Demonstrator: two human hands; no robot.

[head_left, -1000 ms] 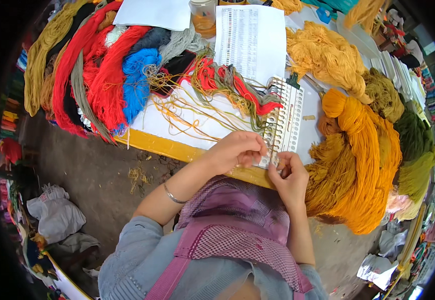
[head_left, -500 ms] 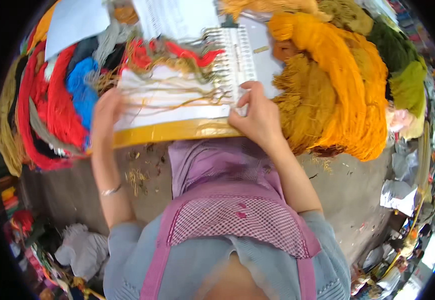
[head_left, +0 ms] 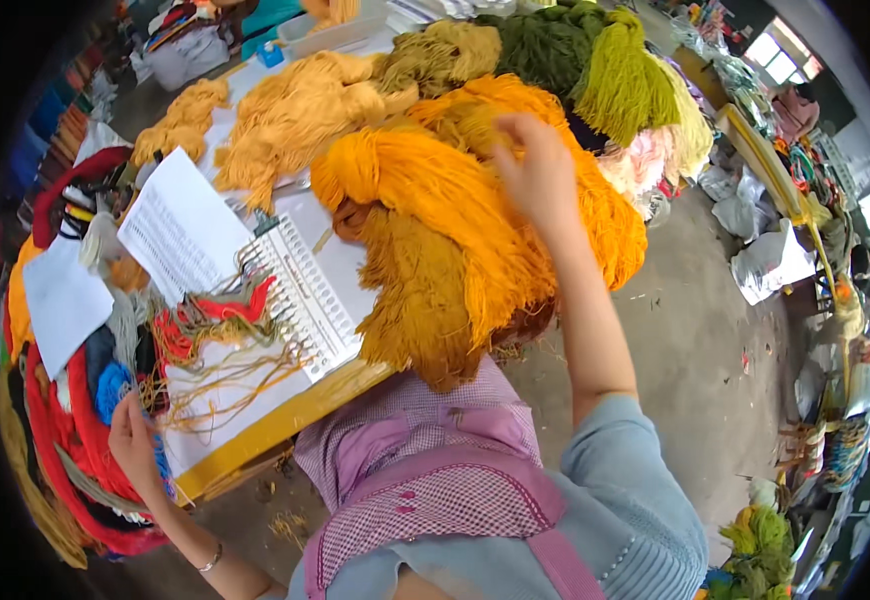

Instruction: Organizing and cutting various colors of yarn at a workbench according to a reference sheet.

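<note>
My right hand point(head_left: 538, 168) hovers over or just touches a large orange yarn hank point(head_left: 435, 190) on the table. Its slightly blurred fingers are bent and apart, with nothing seen in them. My left hand point(head_left: 135, 445) is at the table's left front, beside a blue yarn hank point(head_left: 112, 388). Its fingers are drawn together near loose thread ends; what they hold, if anything, is too small to make out. Between my hands lies a white hole-punched card point(head_left: 313, 290) with thread samples point(head_left: 240, 395) in red, grey and ochre tied along its edge. A mustard-brown hank point(head_left: 410, 290) lies against the orange one.
Printed paper point(head_left: 183, 225) and a blank sheet point(head_left: 65, 300) lie at the left. Red hanks point(head_left: 75, 450) hang at the table's left side. Pale orange point(head_left: 295, 110), dark green point(head_left: 545, 50) and lime hanks point(head_left: 627, 85) lie farther back. The table's yellow front edge point(head_left: 285, 425) is by my lap.
My view has swung to the right. My right hand has left the card's edge and moved out over the orange hank. My left hand remains at the left side of the thread samples.
</note>
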